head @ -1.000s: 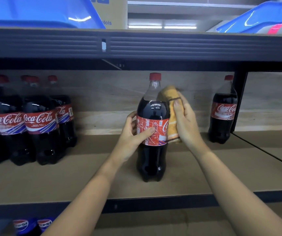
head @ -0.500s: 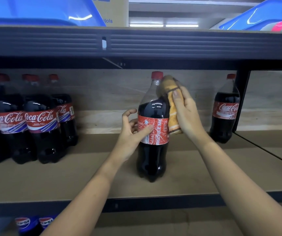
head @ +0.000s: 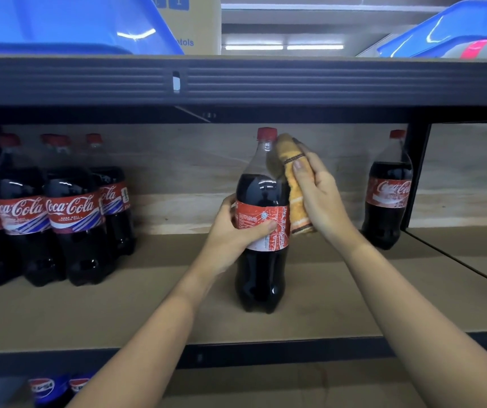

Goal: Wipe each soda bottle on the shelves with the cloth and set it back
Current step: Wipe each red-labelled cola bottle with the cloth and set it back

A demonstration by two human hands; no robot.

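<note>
A large Coca-Cola bottle with a red cap stands upright in the middle of the brown shelf board. My left hand grips it around the red label, thumb across the front. My right hand holds a folded orange cloth and presses it against the bottle's right shoulder and neck. Several more Coca-Cola bottles stand grouped at the left. A single one stands at the right beside the black upright post.
The black edge of the upper shelf runs close above the bottle caps; blue plastic bins sit on it. Pepsi bottle tops show on the lower shelf at bottom left. A second shelf bay adjoins at the right.
My left hand has closed around the label and the bottle has turned, showing a different part of the label. The cloth in my right hand has slid slightly up along the bottle's shoulder.
</note>
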